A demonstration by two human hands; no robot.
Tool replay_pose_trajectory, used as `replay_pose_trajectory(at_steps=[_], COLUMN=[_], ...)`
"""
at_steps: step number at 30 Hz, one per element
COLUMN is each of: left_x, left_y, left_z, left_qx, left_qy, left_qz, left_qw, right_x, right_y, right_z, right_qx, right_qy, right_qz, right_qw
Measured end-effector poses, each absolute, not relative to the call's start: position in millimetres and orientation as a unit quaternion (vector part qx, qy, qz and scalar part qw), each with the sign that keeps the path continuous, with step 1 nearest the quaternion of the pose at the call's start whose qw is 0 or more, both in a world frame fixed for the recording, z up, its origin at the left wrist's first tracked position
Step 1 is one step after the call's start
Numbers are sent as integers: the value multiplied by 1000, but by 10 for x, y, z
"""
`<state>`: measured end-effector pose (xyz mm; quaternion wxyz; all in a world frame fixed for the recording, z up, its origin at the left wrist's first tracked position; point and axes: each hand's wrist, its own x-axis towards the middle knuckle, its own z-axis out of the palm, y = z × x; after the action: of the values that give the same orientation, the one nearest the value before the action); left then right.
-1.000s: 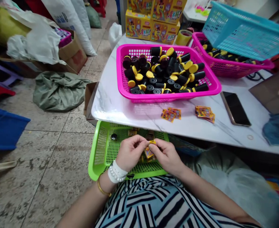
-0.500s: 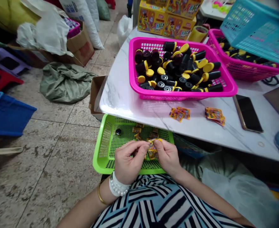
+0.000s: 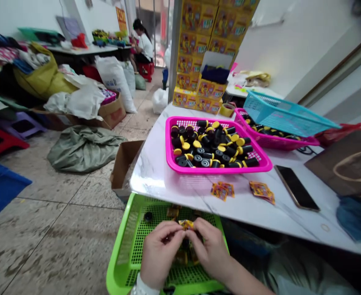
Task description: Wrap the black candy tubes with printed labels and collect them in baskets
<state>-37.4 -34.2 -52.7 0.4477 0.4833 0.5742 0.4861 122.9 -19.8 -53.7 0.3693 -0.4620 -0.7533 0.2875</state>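
Pinching a yellow packet [image 3: 186,224], green basket [image 3: 122,237] beneath

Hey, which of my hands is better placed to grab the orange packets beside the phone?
Probably your right hand: it's nearer the orange packets and phone, while your left hand sits farther across. Both pinch a small yellow packet, so the right would likely need to let go first.

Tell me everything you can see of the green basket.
The green basket looks plastic, with a smooth rim and meshed walls and floor. It sits open side up below the white table; what supports it is hidden. A round black piece and several yellow packets lie in it. The left hand and right hand hide part of it; whether they touch it is unclear.
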Motion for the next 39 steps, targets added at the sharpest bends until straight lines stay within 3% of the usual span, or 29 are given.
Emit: replay_pose_trajectory(at_steps=[5,12,14,18,20,25,27,35,37,39], left_x=[-472,-555,-575,-607,-611,-643,-673,-640,-620,-620], left_y=[-251,-300,-340,-409,-432,-481,-504,-535,-504,-469], left_z=[-523,-660,-675,-662,-645,-580,-560,-541,-556,-585], left_qx=[421,295,289,309,314,214,175,137,119,95], left_qy=[577,511,510,538,531,494,485,485,472,448], left_qz=[450,495,512,522,502,485,484,431,448,469], left_qw=[536,637,628,586,607,689,707,748,750,755], right_x=[1150,1121,1156,1162,1093,863,823,927,995,1107], right_y=[-83,-18,62,614,1085,2104,2248,2272,2160,1898], right_z=[-468,-255,-10,593,798,773,665,584,700,856], right_qx=[-416,-445,-406,-360,-391,-447,-452,-383,-384,-400], right_qy=[-794,-775,-816,-866,-871,-893,-891,-924,-923,-907], right_qz=[257,336,283,68,15,-23,-38,-1,11,13], right_qw=[362,298,298,340,296,44,18,-2,36,129])
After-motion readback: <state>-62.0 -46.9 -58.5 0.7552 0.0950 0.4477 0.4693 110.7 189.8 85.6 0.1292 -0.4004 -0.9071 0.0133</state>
